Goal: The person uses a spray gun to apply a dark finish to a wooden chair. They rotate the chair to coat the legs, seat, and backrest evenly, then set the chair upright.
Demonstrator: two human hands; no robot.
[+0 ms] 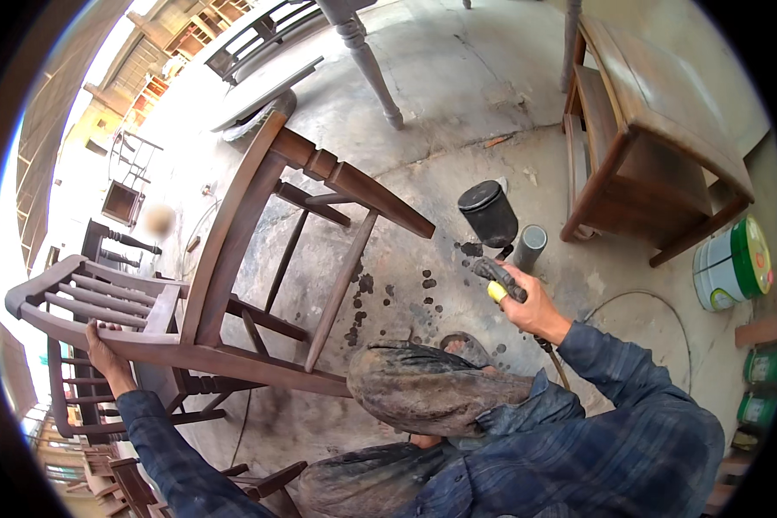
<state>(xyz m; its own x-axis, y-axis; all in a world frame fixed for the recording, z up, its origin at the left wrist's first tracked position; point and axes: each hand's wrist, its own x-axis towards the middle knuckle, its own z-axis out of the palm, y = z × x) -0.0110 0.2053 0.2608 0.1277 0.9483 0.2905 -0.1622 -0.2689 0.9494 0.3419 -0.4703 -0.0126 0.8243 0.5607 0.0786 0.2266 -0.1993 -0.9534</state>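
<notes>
A brown wooden chair frame point(233, 250) lies tipped on its side over the concrete floor, its legs and rungs pointing up toward the far side. My left hand point(108, 354) grips the chair's lower rail near the slatted back at the left. My right hand point(531, 302) holds a spray gun point(496, 237) with a black cup on top and a yellow-and-black handle, its nozzle aimed toward the chair's rungs, a short way right of them. A hose runs down from the gun past my sleeve.
Dark paint drips point(397, 298) speckle the floor under the chair. A brown wooden side table point(656, 129) stands at the right, a green-and-white paint bucket point(734, 263) beside it. More chairs point(86, 406) stack at the left. A turned table leg point(367, 60) stands at the top.
</notes>
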